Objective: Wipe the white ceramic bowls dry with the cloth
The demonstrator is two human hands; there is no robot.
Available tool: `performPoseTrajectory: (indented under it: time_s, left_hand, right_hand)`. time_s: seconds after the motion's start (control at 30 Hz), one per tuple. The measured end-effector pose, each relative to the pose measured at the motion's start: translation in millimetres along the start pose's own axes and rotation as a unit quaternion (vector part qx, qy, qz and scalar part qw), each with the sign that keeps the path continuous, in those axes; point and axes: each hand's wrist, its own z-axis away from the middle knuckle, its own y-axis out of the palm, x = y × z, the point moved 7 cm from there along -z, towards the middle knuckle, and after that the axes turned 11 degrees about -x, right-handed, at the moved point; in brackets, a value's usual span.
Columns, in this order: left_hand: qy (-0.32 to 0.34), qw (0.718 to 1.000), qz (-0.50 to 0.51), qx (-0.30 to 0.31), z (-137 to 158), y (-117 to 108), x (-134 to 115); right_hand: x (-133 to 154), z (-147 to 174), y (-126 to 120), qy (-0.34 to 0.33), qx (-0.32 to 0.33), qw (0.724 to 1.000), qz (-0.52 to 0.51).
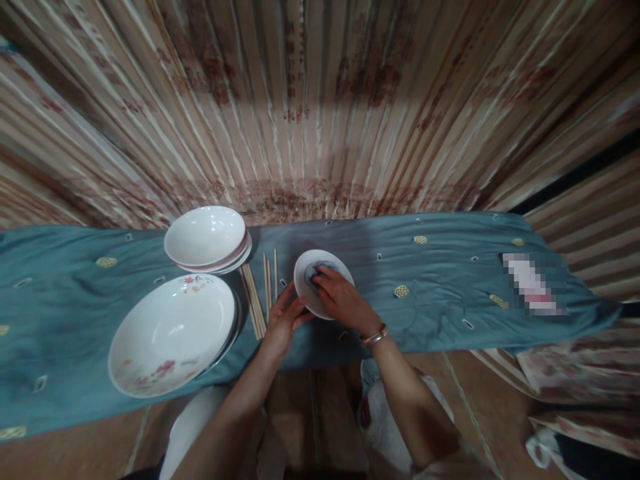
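Note:
A small white bowl point(301, 272) is tilted above the middle of the cloth-covered table, its inside towards me. My left hand point(285, 315) grips it by the lower left side, fingers partly behind it. Inside the bowl, the fingers of my right hand point(343, 300) are bent against a small bluish cloth point(315, 272), largely covered by them. A bracelet point(375, 335) circles my right wrist. Just left of the bowl lie several wooden chopsticks point(254, 303), some bunched and a few spread apart.
Stacked white bowls point(205, 235) stand at the back left. In front of them is a large flowered bowl point(173, 337), with another dish edge beneath it. A pixelated flat object point(531, 283) lies far right on the teal tablecloth point(440, 267). Pleated curtains point(320, 133) hang behind.

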Motion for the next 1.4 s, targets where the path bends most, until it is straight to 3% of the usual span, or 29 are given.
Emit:
performPoseTrajectory:
  time_s: [0.23, 0.43, 0.63, 0.83, 1.0, 1.2, 1.4]
  left_hand:
    - [0.004, 1.000, -0.003, 0.013, 2.2, 0.8, -0.4]
    - [0.006, 1.000, -0.007, 0.024, 2.5, 2.5, -0.5]
    - [0.008, 1.000, -0.015, 0.026, 1.3, 2.8, -1.5]
    - [0.012, 1.000, -0.014, 0.018, 0.3, 1.0, -2.0]
    - [0.014, 1.000, -0.014, 0.018, 0.8, 0.9, -2.5]
    - [0.012, 1.000, -0.008, 0.012, 0.9, 1.0, -2.5]
    - [0.013, 1.000, 0.008, 0.013, 1.5, 1.6, -2.3]
  right_hand:
    - [4.2, -3.1, 3.7, -0.002, 0.056, 0.992, -0.117]
    - [12.1, -4.6, -7.9, 0.001, 0.113, 0.957, -0.266]
    - [7.2, 1.0, -11.4, 0.042, 0.156, 0.940, -0.301]
    - [2.4, 7.5, -24.5, 0.080, 0.175, 0.964, -0.184]
    - [1.2, 10.1, -34.1, 0.042, 0.143, 0.989, -0.023]
    - [-0.2, 11.5, -36.6, 0.021, 0.069, 0.990, 0.122]
    - [0.0, 9.4, -41.3, -0.008, -0.022, 0.986, 0.163]
